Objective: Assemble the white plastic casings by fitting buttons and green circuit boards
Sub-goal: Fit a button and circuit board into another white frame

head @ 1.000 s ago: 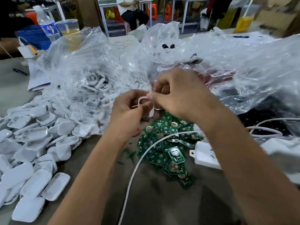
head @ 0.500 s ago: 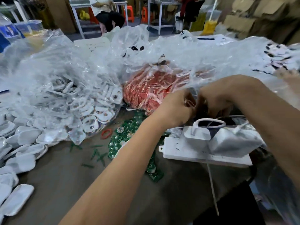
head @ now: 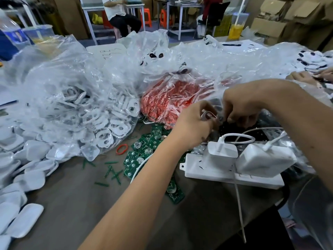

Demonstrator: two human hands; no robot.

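Head view: white casing shells [head: 27, 179] lie heaped at the left edge of the bench [head: 72, 204], beside a clear bag of white casings [head: 100, 120]. Green circuit boards [head: 144, 150] are scattered at centre, below a bag of red parts [head: 167, 103]. Right of centre, the left hand [head: 193, 126] pinches a white casing [head: 207, 115]; the right hand [head: 242, 107] curls over black pieces, its grasp hidden. A white power strip [head: 228, 173] sits below them.

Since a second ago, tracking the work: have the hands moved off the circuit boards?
Yes. Both hands went right, from above the boards to beyond the power strip.
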